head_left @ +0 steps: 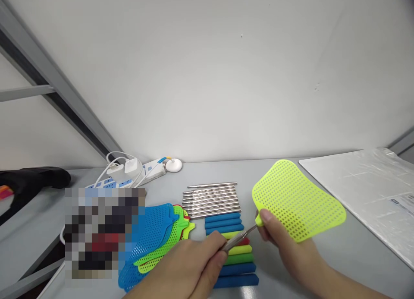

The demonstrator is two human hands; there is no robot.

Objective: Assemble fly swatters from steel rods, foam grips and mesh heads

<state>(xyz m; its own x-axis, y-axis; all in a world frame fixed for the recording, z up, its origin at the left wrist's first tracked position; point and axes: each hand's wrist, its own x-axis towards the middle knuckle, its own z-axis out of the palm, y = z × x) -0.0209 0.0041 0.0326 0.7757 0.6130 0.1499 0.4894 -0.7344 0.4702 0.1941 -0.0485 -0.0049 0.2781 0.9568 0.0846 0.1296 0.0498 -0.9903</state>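
Multicoloured perforated plastic paddles (151, 230) left of multicoloured matte tubes (238, 269), slim silver metal rods (213, 200) behind the tubes, flat white panel (354, 182) far right

no readable text, small label (403, 206) on the plastic-wrapped white board (352, 184), its print blurred

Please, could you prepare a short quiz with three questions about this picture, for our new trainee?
1. Which hand holds the neon-yellow, perforated plastic paddle?
2. True or false: the shiny silver metal rods lie nearer to the person than the matte blue, green, yellow and red tubes.
3. Which colour is on top of the pile of perforated plastic paddles: (a) red, (b) green, (c) blue?

Key:
1. The right hand.
2. False; the rods lie farther away.
3. (c) blue.
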